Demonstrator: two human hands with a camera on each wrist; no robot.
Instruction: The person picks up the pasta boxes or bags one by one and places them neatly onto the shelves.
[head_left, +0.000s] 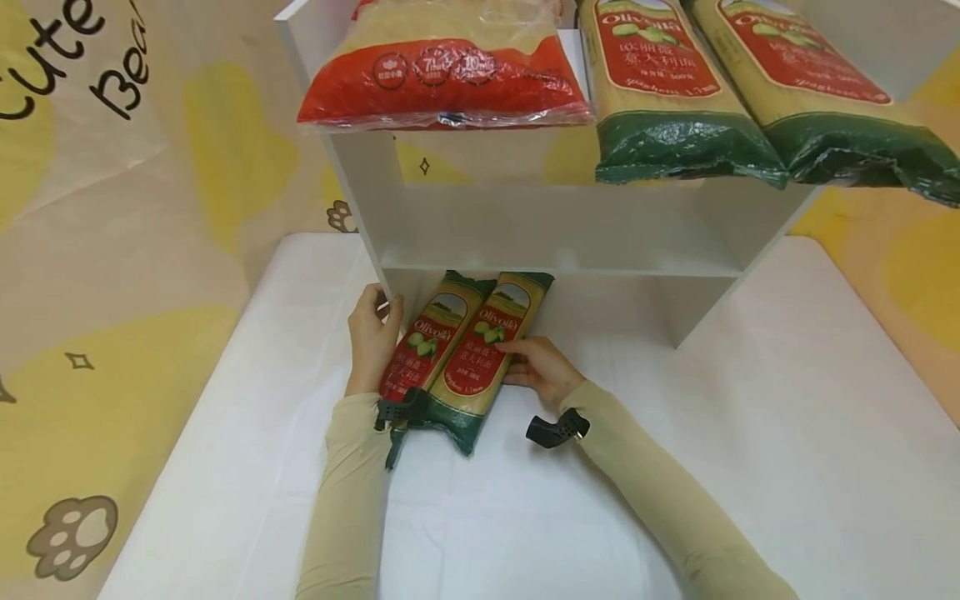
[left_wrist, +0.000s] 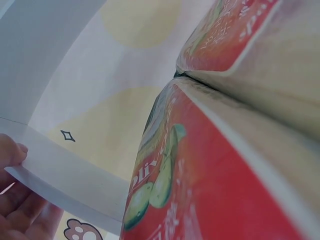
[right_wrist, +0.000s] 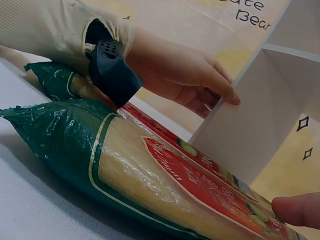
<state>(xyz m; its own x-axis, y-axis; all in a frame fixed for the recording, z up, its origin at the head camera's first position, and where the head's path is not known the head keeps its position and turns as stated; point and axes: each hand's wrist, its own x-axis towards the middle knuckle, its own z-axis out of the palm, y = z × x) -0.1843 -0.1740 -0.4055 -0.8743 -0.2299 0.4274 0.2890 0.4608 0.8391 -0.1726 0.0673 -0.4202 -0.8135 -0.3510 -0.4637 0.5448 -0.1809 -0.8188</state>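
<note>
Two spaghetti packs with green ends and red labels lie side by side at the bottom left of a white shelf (head_left: 570,225). My left hand (head_left: 372,346) grips the front edge of the shelf's left side panel (right_wrist: 250,95), thumb on the inner face and fingers outside. Its forearm passes beside the left spaghetti pack (head_left: 429,337) and covers part of it. Over at the right spaghetti pack (head_left: 480,354), my right hand (head_left: 546,367) holds the long side, thumb on top and fingers beside it. In the right wrist view only that thumb (right_wrist: 300,210) shows.
On the shelf's top board lie a red-ended clear pasta bag (head_left: 450,75) and two more spaghetti packs (head_left: 660,75), their ends overhanging the front. White cloth covers the table (head_left: 510,533). A patterned backdrop (head_left: 150,250) stands behind.
</note>
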